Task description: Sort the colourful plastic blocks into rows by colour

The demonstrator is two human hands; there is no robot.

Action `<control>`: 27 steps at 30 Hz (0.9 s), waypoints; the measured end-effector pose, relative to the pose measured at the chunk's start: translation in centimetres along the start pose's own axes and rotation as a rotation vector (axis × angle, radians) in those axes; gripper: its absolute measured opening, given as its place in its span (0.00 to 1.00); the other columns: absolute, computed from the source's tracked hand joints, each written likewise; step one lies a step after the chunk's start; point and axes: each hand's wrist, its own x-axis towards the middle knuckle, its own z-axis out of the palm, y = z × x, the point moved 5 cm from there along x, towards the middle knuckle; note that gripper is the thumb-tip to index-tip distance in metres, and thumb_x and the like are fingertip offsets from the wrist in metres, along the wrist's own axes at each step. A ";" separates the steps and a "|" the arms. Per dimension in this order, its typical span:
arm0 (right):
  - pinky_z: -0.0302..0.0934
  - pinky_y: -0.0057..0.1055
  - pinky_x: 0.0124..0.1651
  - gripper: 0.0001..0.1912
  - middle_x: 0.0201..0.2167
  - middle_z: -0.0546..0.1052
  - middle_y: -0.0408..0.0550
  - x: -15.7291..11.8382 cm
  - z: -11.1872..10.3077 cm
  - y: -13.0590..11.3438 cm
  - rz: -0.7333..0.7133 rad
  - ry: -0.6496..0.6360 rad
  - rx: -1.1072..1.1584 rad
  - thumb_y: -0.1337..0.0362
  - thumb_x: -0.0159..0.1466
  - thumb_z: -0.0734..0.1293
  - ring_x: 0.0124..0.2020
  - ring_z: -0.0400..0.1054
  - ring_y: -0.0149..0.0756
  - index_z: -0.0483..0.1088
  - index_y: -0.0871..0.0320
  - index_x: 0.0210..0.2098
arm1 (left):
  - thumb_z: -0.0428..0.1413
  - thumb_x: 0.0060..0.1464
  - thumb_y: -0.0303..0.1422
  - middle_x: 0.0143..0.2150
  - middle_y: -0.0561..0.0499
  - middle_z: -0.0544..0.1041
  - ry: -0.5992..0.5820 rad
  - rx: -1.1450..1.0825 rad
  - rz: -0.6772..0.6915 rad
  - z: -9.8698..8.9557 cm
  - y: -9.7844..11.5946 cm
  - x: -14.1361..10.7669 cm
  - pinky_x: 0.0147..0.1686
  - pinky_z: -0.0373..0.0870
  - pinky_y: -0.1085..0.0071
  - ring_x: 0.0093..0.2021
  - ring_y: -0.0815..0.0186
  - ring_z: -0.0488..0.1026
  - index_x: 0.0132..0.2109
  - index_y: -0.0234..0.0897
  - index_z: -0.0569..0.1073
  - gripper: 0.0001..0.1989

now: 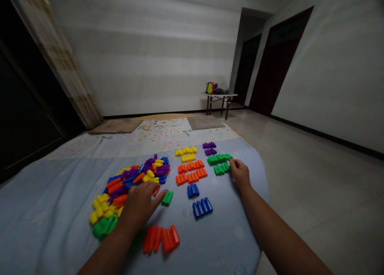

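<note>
My left hand point(141, 203) hovers at the right side of a mixed pile of bullet-shaped plastic pieces point(120, 187), its thumb and fingers apart. Just beyond the thumb lies a small green block of joined pieces point(167, 198). My right hand point(240, 172) is closed in a pinch at the right end of the green rows point(220, 159), on a green piece mostly covered by the fingers. Beside these rows lie purple rows point(209, 145), yellow rows point(186, 151), orange rows point(192, 177) and blue groups point(203, 208).
Two orange groups point(161, 239) lie near me, right of my left forearm. A blue and floral cloth point(222, 235) covers the bed-like surface. Two mats point(205, 122) rest at its far edge. Behind stands a small table point(220, 94) with colourful bags.
</note>
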 end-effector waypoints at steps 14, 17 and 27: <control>0.58 0.31 0.41 0.13 0.34 0.74 0.47 -11.6 10.4 -18.2 -0.834 -0.750 -0.348 0.57 0.54 0.68 0.38 0.65 0.37 0.70 0.56 0.36 | 0.42 0.56 0.40 0.37 0.48 0.76 0.341 0.001 -0.066 0.0 -6.3 -1.9 0.40 0.64 0.68 0.38 0.65 0.72 0.37 0.36 0.72 0.17; 0.59 0.32 0.36 0.21 0.30 0.74 0.47 -13.7 13.1 -18.8 -0.912 -0.786 -0.541 0.50 0.47 0.71 0.34 0.66 0.39 0.72 0.55 0.36 | 0.42 0.56 0.41 0.37 0.47 0.76 0.365 -0.014 -0.055 -0.3 -6.9 -2.3 0.39 0.65 0.70 0.38 0.65 0.72 0.37 0.35 0.72 0.18; 0.60 0.27 0.43 0.24 0.39 0.73 0.43 -10.3 11.3 -16.9 -0.670 -0.794 -0.338 0.66 0.50 0.70 0.41 0.67 0.34 0.67 0.46 0.46 | 0.44 0.54 0.41 0.35 0.48 0.77 0.416 -0.057 0.017 -0.4 -8.3 -2.6 0.37 0.70 0.69 0.36 0.63 0.74 0.36 0.37 0.73 0.17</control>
